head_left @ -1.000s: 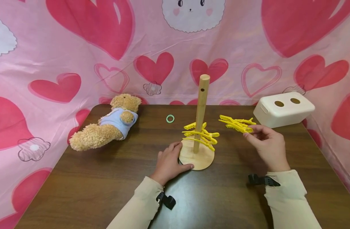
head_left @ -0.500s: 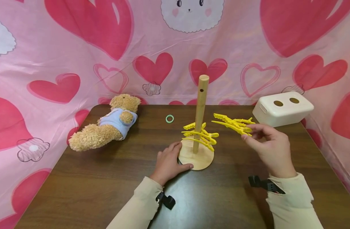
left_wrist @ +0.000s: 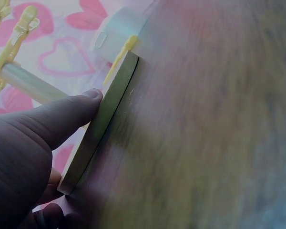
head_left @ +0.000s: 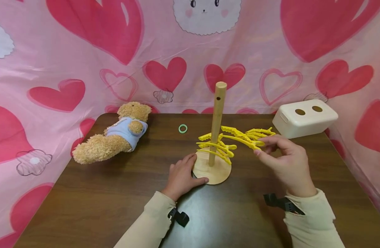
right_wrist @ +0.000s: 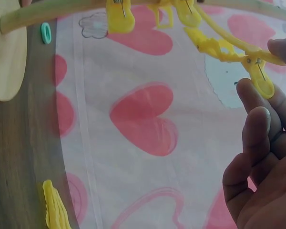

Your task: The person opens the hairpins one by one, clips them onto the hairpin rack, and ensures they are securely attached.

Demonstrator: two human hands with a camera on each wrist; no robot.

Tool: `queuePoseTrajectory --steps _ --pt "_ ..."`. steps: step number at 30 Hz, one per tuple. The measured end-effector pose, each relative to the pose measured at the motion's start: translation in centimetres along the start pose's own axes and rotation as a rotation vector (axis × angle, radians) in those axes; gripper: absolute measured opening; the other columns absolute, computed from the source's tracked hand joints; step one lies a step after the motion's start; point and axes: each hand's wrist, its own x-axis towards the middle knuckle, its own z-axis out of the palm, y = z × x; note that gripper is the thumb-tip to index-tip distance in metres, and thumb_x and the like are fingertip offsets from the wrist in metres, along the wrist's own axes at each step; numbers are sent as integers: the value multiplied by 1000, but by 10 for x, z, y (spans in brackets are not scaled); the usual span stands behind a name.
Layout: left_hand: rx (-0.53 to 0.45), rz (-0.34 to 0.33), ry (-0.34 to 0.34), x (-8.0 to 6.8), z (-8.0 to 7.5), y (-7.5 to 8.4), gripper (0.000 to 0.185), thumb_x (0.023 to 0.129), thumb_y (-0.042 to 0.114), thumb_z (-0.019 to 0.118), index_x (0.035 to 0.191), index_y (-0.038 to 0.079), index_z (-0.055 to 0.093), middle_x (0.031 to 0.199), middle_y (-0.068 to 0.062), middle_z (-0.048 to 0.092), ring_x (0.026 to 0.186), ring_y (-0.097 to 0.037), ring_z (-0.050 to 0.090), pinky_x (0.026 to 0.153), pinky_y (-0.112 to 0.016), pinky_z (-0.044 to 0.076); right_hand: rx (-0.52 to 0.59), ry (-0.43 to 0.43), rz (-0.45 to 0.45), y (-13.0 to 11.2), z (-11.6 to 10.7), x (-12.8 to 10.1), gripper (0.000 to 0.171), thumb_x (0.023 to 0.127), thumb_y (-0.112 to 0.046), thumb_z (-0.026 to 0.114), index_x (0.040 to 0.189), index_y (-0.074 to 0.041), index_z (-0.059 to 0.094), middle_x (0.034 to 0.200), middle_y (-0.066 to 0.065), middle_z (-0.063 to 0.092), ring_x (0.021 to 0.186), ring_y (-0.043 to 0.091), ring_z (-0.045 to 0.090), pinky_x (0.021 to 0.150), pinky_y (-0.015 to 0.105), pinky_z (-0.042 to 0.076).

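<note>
My left hand [head_left: 183, 175] grips the round base [head_left: 215, 177] of a wooden stand, with the thumb on its front edge and the fingers at its left. Several yellow alligator hair clips [head_left: 229, 147] are clamped on the lower half of the upright post [head_left: 219, 110]. Between thumb and fingertips, my right hand [head_left: 286, 162] pinches the handle end of another yellow alligator hair clip [right_wrist: 262, 83]. Its jaws are spread and point left, their tips right by the post, above the clamped clips. The right wrist view shows the jaws overlapping the post.
More yellow clips [head_left: 264, 131] lie on the table behind the held one. A teddy bear [head_left: 125, 131] in a blue top lies at the left. A green ring [head_left: 182, 128] rests at the back, and a white box [head_left: 305, 120] with two holes stands back right.
The right hand has brought the hair clip left to the post, its jaws spreading wider on the way. My left hand stays on the base.
</note>
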Motion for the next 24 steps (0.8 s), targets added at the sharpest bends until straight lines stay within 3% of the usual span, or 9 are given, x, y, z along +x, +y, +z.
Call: queuePoseTrajectory --steps 11,19,24 --pt "9 11 -12 -1 -3 1 97 66 74 62 142 18 40 144 3 37 114 -23 47 81 -43 32 17 -41 -3 -9 5 -4 27 72 -12 80 96 -16 70 80 3 61 75 14 51 45 26 35" --pt "27 12 -6 0 -1 1 97 65 74 63 142 18 40 144 4 38 113 -22 48 81 -43 32 8 -58 -28 -11 16 -6 26 73 -15 80 97 -19 70 86 -5 63 77 12 53 55 22 40" --pt "45 11 -7 -1 -2 2 97 66 73 63 142 18 40 144 3 38 113 -23 48 81 -44 33 17 -67 -50 -10 22 -5 26 73 -16 80 98 -19 71 86 -2 64 78 11 53 61 23 41"
